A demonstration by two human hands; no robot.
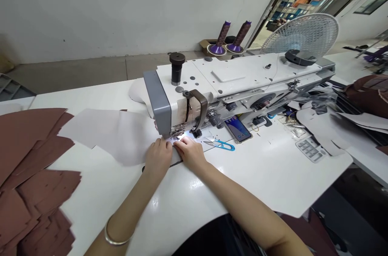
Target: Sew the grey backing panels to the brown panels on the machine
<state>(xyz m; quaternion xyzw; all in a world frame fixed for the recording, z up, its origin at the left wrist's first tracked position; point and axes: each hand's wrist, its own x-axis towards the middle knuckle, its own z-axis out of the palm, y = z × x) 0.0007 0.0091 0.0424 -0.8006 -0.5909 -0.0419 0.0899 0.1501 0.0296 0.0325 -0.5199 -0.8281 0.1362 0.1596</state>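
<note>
Both hands are close together in front of the needle area of a white sewing machine [194, 82]. My left hand [159, 154] is closed, its fingers bent down on the edge of a pale grey-white sheet of material [121, 137] that spreads out to the left. My right hand [191, 153] has thumb and fingertips pinched together just right of the needle, at the same work; the small part between the fingertips is hidden. Blue-handled thread snips [224, 145] lie right of my right hand. A smartphone [239, 129] lies beneath the machine arm.
Stacked brown cut pieces [33, 159] cover the left of the white table [242, 175]. Two brown thread cones [222, 36] stand behind the machine, near a white fan [306, 34]. Pale scraps [318, 126] and a calculator-like keypad [311, 149] lie at right.
</note>
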